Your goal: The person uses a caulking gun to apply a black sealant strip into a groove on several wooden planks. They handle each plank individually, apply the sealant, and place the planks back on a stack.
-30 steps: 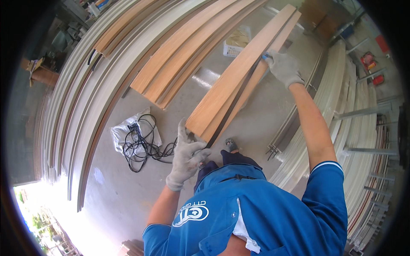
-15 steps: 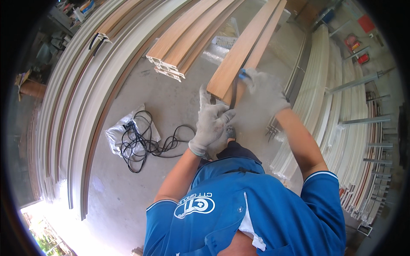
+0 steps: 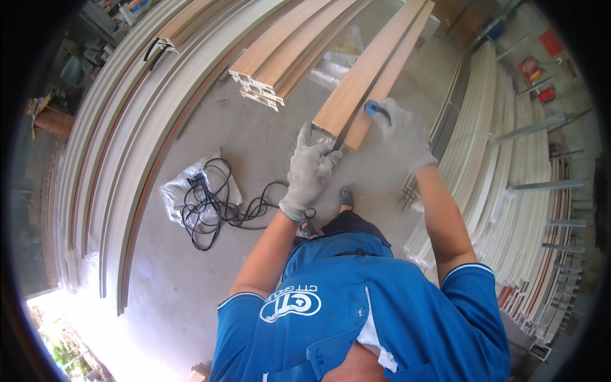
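Observation:
My left hand (image 3: 309,170), in a grey work glove, is at the near end of a long wood-grain profile (image 3: 359,83). Its index finger reaches up to the profile's corner, while the other fingers close around the end of a black rubber strip (image 3: 344,132). That strip runs into the dark groove along the profile. To the right, my gloved right hand (image 3: 405,135) is closed on a small tool with a blue tip (image 3: 372,107), which sits over the profile beside the groove. The tool's exact kind is partly hidden by the fingers.
Left of the profile lies a stack of wood-grain profiles (image 3: 273,63). Long curved-looking white profiles (image 3: 149,121) fill the left side. A tangle of black strip (image 3: 210,204) rests on a plastic bag (image 3: 175,194) on the floor. Racked white profiles (image 3: 471,127) line the right.
My right hand has moved slightly up and right with the blue-tipped tool, away from my left hand. The black strip near the profile's end looks straighter. My left hand stays at that end.

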The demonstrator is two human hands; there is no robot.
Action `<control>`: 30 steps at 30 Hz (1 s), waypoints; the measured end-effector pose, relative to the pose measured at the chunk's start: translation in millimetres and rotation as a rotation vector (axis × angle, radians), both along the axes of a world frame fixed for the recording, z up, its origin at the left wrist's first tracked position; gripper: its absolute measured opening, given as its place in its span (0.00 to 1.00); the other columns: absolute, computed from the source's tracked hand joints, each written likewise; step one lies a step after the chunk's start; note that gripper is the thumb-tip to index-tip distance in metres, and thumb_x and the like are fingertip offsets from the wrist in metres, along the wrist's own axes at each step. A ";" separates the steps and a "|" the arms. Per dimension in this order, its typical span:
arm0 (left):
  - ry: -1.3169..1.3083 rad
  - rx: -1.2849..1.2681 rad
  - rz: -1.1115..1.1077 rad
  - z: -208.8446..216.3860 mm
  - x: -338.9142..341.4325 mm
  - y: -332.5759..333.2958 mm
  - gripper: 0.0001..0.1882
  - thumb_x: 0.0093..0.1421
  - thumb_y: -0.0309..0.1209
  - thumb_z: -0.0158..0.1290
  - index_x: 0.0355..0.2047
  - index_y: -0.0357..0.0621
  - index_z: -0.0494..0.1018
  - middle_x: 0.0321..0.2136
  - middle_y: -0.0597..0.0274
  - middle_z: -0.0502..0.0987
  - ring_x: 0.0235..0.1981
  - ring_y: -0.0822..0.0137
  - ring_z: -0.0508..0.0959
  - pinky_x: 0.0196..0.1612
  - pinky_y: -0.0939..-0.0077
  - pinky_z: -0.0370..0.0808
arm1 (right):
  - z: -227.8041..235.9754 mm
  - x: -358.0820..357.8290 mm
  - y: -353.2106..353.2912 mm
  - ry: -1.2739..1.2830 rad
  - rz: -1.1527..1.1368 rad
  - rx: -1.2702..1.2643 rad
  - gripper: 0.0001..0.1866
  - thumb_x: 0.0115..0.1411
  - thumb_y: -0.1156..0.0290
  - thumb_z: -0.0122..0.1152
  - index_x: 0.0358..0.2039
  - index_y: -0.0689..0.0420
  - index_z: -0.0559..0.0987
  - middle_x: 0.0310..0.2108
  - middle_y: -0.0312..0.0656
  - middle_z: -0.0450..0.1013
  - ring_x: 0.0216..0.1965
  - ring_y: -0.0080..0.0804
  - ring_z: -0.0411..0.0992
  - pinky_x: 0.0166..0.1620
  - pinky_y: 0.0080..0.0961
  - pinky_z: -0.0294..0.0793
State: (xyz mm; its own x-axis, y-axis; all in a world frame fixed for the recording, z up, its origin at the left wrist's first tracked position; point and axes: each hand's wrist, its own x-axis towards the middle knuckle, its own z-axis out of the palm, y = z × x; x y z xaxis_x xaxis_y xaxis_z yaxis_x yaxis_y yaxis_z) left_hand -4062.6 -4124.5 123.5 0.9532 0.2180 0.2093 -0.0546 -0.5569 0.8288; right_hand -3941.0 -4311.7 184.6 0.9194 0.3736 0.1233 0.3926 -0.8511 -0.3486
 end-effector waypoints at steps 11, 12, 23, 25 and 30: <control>-0.053 -0.107 -0.041 -5.5 1.2 -2.1 0.12 0.56 0.32 0.66 0.39 0.38 0.84 0.66 0.33 0.60 0.67 0.42 0.64 0.65 0.60 0.65 | -8.4 -39.9 24.3 -0.077 0.008 -0.151 0.15 0.68 0.57 0.54 0.48 0.52 0.77 0.30 0.51 0.80 0.33 0.54 0.80 0.36 0.47 0.78; -0.108 -0.099 -0.026 -7.3 1.3 -2.2 0.12 0.56 0.31 0.66 0.39 0.38 0.84 0.66 0.33 0.60 0.67 0.42 0.63 0.65 0.60 0.64 | -9.0 -47.7 25.8 -0.060 0.005 -0.136 0.16 0.68 0.57 0.54 0.49 0.53 0.77 0.31 0.51 0.80 0.34 0.55 0.79 0.37 0.49 0.77; 0.088 0.013 -0.020 5.2 7.3 17.9 0.14 0.57 0.36 0.64 0.38 0.38 0.83 0.61 0.39 0.68 0.58 0.45 0.75 0.58 0.61 0.71 | -13.3 -45.2 9.3 -0.146 0.034 0.037 0.16 0.68 0.52 0.55 0.46 0.50 0.77 0.28 0.49 0.80 0.31 0.50 0.81 0.32 0.45 0.79; 0.108 0.018 0.014 5.5 8.8 9.6 0.15 0.57 0.36 0.64 0.38 0.38 0.83 0.60 0.39 0.70 0.57 0.45 0.75 0.57 0.61 0.72 | -11.2 -29.2 9.6 -0.108 -0.029 -0.010 0.15 0.69 0.53 0.54 0.47 0.50 0.77 0.29 0.50 0.80 0.33 0.52 0.81 0.34 0.47 0.78; 0.037 0.093 0.017 0.9 20.1 6.8 0.15 0.55 0.36 0.65 0.38 0.38 0.83 0.59 0.37 0.70 0.55 0.43 0.76 0.56 0.60 0.73 | -11.0 -30.7 25.7 -0.117 -0.105 -0.111 0.14 0.68 0.55 0.55 0.47 0.49 0.78 0.32 0.51 0.80 0.35 0.54 0.79 0.37 0.50 0.76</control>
